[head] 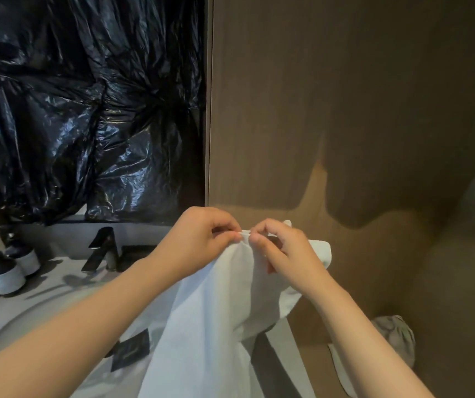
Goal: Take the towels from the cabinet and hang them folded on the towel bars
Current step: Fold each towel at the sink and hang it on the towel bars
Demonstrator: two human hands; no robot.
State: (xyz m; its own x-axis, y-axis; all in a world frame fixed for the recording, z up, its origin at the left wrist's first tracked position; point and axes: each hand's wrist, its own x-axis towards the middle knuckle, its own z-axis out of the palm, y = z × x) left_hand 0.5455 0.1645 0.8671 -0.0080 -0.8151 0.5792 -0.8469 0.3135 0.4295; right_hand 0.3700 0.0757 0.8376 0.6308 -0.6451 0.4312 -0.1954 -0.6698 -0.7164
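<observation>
The white towel (210, 311) hangs in the near middle in front of the brown wall (345, 110), its top edge pinched by the fingers (229, 235) of the left hand (199, 239) and the right hand (285, 254), which meet at one bunched spot. It seems to be out of the cabinet and mid-fold, so finishing the fold and draping it over a bar, none plainly in view, is left. On the tabletop at far left stand two pump bottles (5, 275), contents hidden, beside the sink (29, 326)

Bathroom, home or hotel. Counter (55, 285) with round sink (29, 334), black faucet (98, 251), two pump bottles (5, 272). Black plastic sheet (87, 110) covers the wall above the faucet. Brown wood-look wall (345, 110). White towel (216, 311).
</observation>
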